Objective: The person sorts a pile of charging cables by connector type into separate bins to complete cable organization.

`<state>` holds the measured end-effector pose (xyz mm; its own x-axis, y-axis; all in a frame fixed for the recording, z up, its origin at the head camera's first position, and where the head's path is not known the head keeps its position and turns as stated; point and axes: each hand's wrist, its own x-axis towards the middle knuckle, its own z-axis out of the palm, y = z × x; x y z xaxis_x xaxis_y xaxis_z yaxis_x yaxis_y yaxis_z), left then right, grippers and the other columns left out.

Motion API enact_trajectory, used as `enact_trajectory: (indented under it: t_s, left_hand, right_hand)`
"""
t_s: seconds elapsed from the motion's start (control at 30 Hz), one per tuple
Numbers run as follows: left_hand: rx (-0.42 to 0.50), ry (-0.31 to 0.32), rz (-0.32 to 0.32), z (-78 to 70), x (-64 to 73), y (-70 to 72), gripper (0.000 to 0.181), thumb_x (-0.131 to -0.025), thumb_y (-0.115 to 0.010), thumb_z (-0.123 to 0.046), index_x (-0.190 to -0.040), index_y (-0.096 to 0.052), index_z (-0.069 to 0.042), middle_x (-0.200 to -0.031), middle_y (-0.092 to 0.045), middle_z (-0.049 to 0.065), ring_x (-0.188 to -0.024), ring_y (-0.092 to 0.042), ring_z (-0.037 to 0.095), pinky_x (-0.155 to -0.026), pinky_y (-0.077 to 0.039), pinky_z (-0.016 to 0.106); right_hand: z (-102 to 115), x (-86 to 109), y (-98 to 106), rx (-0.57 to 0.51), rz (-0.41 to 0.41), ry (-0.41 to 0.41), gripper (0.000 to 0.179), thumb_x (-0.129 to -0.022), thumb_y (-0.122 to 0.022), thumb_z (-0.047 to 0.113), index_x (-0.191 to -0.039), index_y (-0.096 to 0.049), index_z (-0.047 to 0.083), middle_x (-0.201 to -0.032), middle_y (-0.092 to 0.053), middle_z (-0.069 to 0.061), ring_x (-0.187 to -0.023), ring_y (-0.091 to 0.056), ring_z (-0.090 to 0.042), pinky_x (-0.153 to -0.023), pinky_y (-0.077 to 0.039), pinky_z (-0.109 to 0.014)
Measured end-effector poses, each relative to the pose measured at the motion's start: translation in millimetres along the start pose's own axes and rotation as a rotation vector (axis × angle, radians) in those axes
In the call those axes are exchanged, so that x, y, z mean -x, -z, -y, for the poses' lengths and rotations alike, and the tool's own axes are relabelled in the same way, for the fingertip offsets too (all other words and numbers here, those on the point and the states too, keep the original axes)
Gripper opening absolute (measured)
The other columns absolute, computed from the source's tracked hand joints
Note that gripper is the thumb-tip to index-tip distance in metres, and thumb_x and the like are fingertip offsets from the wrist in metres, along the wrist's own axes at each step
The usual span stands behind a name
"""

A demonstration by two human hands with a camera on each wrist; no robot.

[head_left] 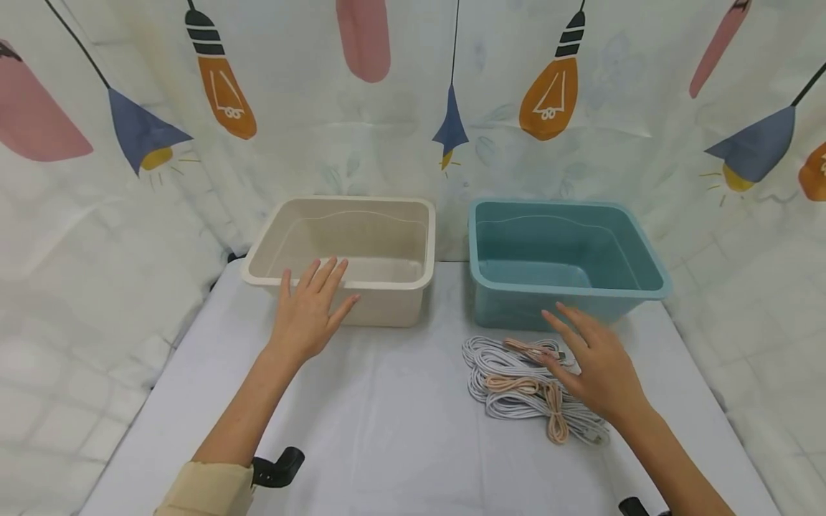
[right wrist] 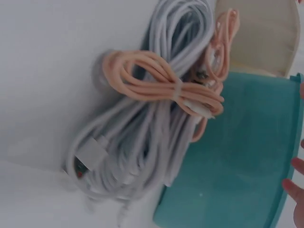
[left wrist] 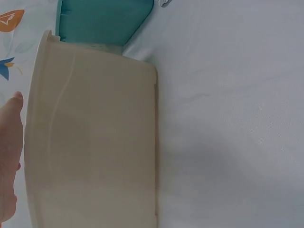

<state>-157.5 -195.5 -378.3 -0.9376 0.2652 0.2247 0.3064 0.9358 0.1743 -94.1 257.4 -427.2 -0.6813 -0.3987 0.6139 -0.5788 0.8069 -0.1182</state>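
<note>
Cable bundles (head_left: 513,385) lie before the teal bin (head_left: 510,308), toward the right edge of the desk (head_left: 400,430). The right hand (head_left: 596,365), spread, hovers by them; the left hand (head_left: 308,315) is spread near the beige bin (head_left: 387,304). Seemingly reaching; grasping calls for curled fingers.

The left forearm (head_left: 252,408) and right forearm (head_left: 671,455) reach forward from the lower part of the head view, both slanting inward, well apart. The left hand (head_left: 305,315) shows its back, fingers spread and nearly straight, pointing away from the body, with the thumb (head_left: 343,311) stretched out to the right. The right hand (head_left: 600,365) also shows its back, slanting forward and leftward, fingers parted and extended; their exact bend is hard to judge, as several overlap in the head view.
</note>
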Motion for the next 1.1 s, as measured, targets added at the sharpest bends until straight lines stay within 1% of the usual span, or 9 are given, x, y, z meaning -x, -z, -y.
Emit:
enact_trajectory:
  t_s: [0.1, 0.27, 0.37, 0.47, 0.53, 0.6, 0.73, 1.0, 1.1]
  left_hand:
    - [0.006, -0.012, -0.041, 0.7, -0.3, -1.0, 0.065, -0.109, -0.056, -0.042, -0.161, -0.042, -0.007, -0.163, -0.045, 0.018, -0.153, -0.036, 0.042, -0.123, -0.014, 0.074]
    - [0.019, -0.033, -0.103, 2.0, -3.3, -4.2, 0.061, -0.108, -0.06, -0.04, -0.156, -0.05, -0.005, -0.153, -0.056, 0.018, -0.148, -0.043, 0.04, -0.122, -0.02, 0.074]
    - [0.027, -0.038, -0.124, 3.4, -4.9, -6.1, 0.058, -0.107, -0.062, -0.039, -0.153, -0.053, -0.005, -0.15, -0.059, 0.018, -0.146, -0.046, 0.04, -0.121, -0.021, 0.074]
    - [0.027, -0.038, -0.14, 4.2, -6.2, -7.2, 0.055, -0.106, -0.063, -0.038, -0.15, -0.056, -0.005, -0.146, -0.062, 0.018, -0.144, -0.048, 0.04, -0.121, -0.022, 0.074]
    - [0.024, -0.034, -0.145, 3.7, -7.3, -8.1, 0.053, -0.107, -0.063, -0.038, -0.148, -0.058, -0.005, -0.144, -0.063, 0.018, -0.142, -0.049, 0.04, -0.12, -0.022, 0.074]
    - [0.028, -0.032, -0.153, 3.1, -8.7, -9.6, 0.052, -0.107, -0.062, -0.039, -0.146, -0.06, -0.006, -0.142, -0.065, 0.018, -0.141, -0.051, 0.04, -0.12, -0.022, 0.075]
    - [0.047, -0.032, -0.179, 3.6, -11.1, -14.1, 0.05, -0.106, -0.065, -0.04, -0.143, -0.064, -0.006, -0.137, -0.067, 0.017, -0.137, -0.054, 0.04, -0.121, -0.022, 0.074]
    - [0.068, -0.059, -0.224, 5.9, -12.6, -18.5, 0.045, -0.103, -0.069, -0.037, -0.134, -0.069, -0.004, -0.128, -0.071, 0.018, -0.127, -0.06, 0.041, -0.12, -0.027, 0.071]
    - [0.074, -0.076, -0.251, 6.5, -13.1, -20.2, 0.041, -0.102, -0.071, -0.033, -0.129, -0.071, -0.003, -0.123, -0.073, 0.018, -0.123, -0.063, 0.042, -0.117, -0.032, 0.07]
  right_hand:
    - [4, 6.7, -7, -0.046, 0.011, 0.028, 0.069, -0.11, -0.04, 0.062, -0.145, -0.063, 0.006, -0.136, -0.067, -0.019, -0.118, -0.065, -0.043, -0.092, -0.055, -0.062]
    - [9, 18.6, -17, -0.089, 0.061, 0.036, 0.068, -0.107, -0.043, 0.063, -0.137, -0.068, 0.008, -0.121, -0.074, -0.011, -0.107, -0.072, -0.034, -0.083, -0.059, -0.055]
    - [12, 24.2, -22, -0.097, 0.093, 0.029, 0.056, -0.103, -0.062, 0.057, -0.132, -0.072, 0.01, -0.116, -0.076, -0.007, -0.103, -0.073, -0.03, -0.081, -0.059, -0.052]
    - [16, 28.5, -28, -0.08, 0.138, 0.017, 0.049, -0.089, -0.085, 0.039, -0.128, -0.074, 0.011, -0.115, -0.076, -0.006, -0.103, -0.073, -0.029, -0.081, -0.059, -0.05]
    - [18, 31.2, -31, -0.07, 0.16, 0.003, 0.053, -0.079, -0.092, 0.029, -0.125, -0.075, 0.012, -0.115, -0.076, -0.005, -0.105, -0.073, -0.029, -0.081, -0.059, -0.05]
    - [19, 33.7, -34, -0.064, 0.173, -0.006, 0.056, -0.074, -0.095, 0.025, -0.124, -0.075, 0.012, -0.114, -0.076, -0.004, -0.104, -0.073, -0.028, -0.081, -0.059, -0.049]
    - [19, 37.4, -40, -0.095, 0.159, -0.015, 0.054, -0.072, -0.095, 0.021, -0.121, -0.076, 0.013, -0.108, -0.075, -0.001, -0.099, -0.072, -0.025, -0.077, -0.059, -0.047]
    - [15, 41.4, -50, -0.153, 0.109, 0.008, 0.037, -0.071, -0.094, 0.014, -0.105, -0.08, 0.016, -0.1, -0.073, 0.004, -0.092, -0.069, -0.018, -0.074, -0.058, -0.042]
    - [14, 42.3, -53, -0.159, 0.1, 0.018, 0.033, -0.07, -0.094, 0.012, -0.099, -0.08, 0.017, -0.097, -0.071, 0.006, -0.089, -0.068, -0.016, -0.074, -0.058, -0.04]
